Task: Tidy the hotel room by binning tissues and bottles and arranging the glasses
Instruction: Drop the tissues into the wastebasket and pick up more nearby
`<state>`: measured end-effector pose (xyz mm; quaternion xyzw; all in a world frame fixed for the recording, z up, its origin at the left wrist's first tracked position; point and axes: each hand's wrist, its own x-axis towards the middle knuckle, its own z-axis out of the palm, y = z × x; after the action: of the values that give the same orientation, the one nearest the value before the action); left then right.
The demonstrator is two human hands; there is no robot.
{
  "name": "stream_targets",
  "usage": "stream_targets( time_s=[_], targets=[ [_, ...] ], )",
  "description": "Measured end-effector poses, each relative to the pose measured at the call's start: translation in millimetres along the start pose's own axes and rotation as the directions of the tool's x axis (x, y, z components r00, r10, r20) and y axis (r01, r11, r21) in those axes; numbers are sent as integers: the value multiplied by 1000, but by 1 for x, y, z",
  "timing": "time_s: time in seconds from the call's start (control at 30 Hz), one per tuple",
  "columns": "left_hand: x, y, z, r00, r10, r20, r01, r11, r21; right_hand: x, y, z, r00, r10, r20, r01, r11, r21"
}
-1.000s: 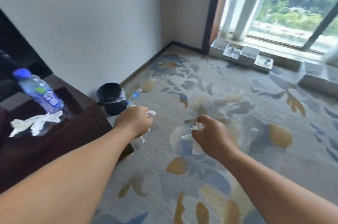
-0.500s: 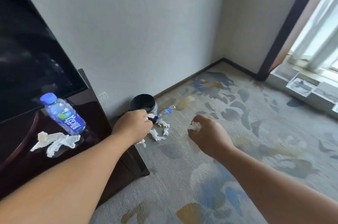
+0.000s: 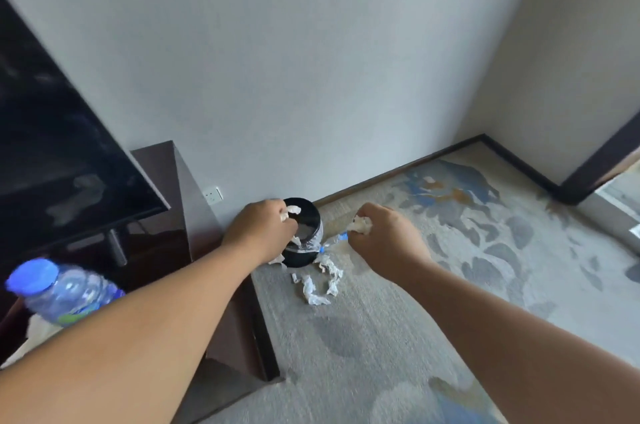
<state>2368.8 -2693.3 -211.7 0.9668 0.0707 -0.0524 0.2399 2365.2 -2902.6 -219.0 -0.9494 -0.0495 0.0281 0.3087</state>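
Crumpled tissue [image 3: 289,212] clenched in my left hand [image 3: 258,233], held right over the mouth of the black bin [image 3: 301,259]. I grip a second tissue wad [image 3: 360,225] in my right hand [image 3: 384,236], just right of the bin, above the carpet [image 3: 381,337]. Loose tissue strips [image 3: 318,285] lie on the carpet in front of the bin. Small bottle [image 3: 332,241] lies on the floor against the bin's right side. Blue-capped bottle [image 3: 62,292] on the dark cabinet [image 3: 221,319] at my left, near the TV [image 3: 52,146]. Bin sits by the wall, beside the cabinet.
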Motion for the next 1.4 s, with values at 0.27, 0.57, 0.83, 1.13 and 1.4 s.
stream_targets(
  time_s=[0.27, 0.57, 0.83, 1.13, 1.4],
  targets=[
    [121, -15, 22, 996, -89, -22, 88, 995, -44, 144, 11, 30, 991, -62, 115, 60, 998, 18],
    [253, -45, 94, 931, -365, 3, 358, 913, -198, 308, 54, 112, 874, 13, 485, -66, 994, 92],
    [319, -91, 138, 793, -580, 187, 607, 723, -330, 373, 59, 184, 775, 73, 628, -73, 997, -27],
    [377, -137, 157, 715, -629, 304, 699, 642, -315, 423, 46, 236, 750, 119, 651, -125, 991, -36],
    [401, -157, 165, 774, -583, 245, 631, 685, -363, 454, 54, 253, 762, 122, 636, -84, 992, -89]
  ],
)
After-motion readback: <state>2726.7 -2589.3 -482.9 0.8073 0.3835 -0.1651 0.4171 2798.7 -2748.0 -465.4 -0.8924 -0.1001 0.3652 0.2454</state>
